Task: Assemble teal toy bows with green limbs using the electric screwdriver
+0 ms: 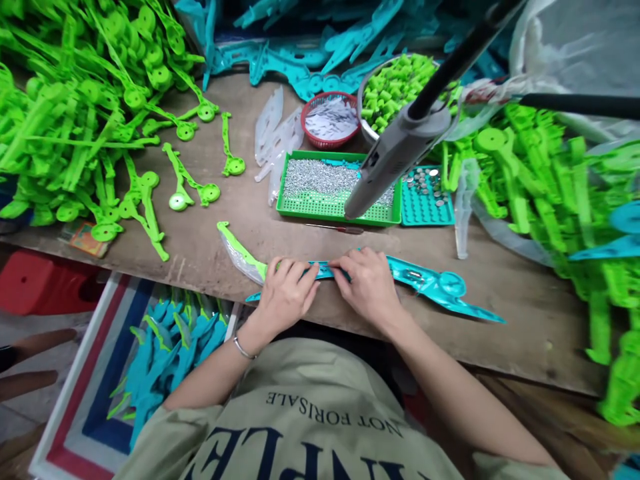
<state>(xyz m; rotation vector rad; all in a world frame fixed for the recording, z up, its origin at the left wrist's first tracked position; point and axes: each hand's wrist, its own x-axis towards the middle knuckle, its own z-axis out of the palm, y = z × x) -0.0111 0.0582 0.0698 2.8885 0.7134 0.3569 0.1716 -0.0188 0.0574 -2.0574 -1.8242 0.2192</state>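
A long blue plastic part [426,280] lies along the front of the wooden bench, its pointed end to the right. My left hand [290,292] is closed around its left stretch, where a green plastic arm with a clear blade-shaped piece [239,250] sticks out up and to the left. My right hand [369,283] grips the middle of the same part, thumb and fingers pressed on it. The two thumbs are close together. Under my fingers the joint between green and blue is hidden. A small metallic piece [414,274] shows in the blue part's recess.
A grey power screwdriver [395,160] hangs over a green tray of screws [340,215]. Behind stand a red basket [330,141] and a bowl of green pieces [367,127]. Green parts [75,113] pile up left and right. A box [65,400] holds blue-green pieces below.
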